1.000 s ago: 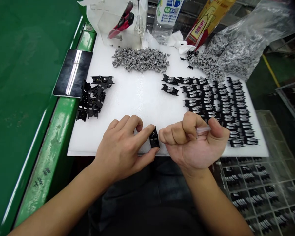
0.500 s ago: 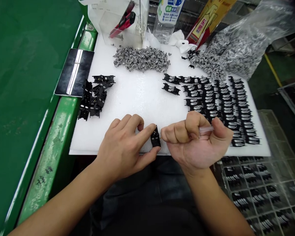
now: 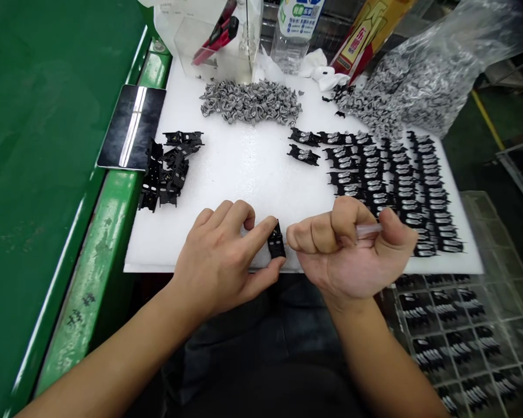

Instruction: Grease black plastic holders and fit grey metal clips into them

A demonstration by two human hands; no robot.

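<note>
My left hand (image 3: 226, 255) pinches a small black bracket-like part (image 3: 276, 242) between thumb and index finger, near the front edge of the white foam board (image 3: 248, 174). Just right of that part is my right hand (image 3: 353, 249), palm turned up and fingers curled. A thin translucent stick (image 3: 368, 230) lies in its grip, between the curled fingers and the thumb; its far end is hidden. Loose black parts (image 3: 169, 168) are heaped to the left of the hands. Rows of black parts with grey pieces on them (image 3: 370, 168) stand at the right.
Small grey pieces (image 3: 250, 103) form a pile at the back, and more spill from a clear plastic bag (image 3: 436, 75). A dark tablet-like slab (image 3: 133, 128) lies on the left edge. Behind stand a clear box (image 3: 213, 49) and a bottle (image 3: 294, 35). Compartment trays (image 3: 462, 325) sit below right.
The view has shifted very slightly. Both hands keep nearly the same pose, with the black part still in the left hand and the stick in the right.
</note>
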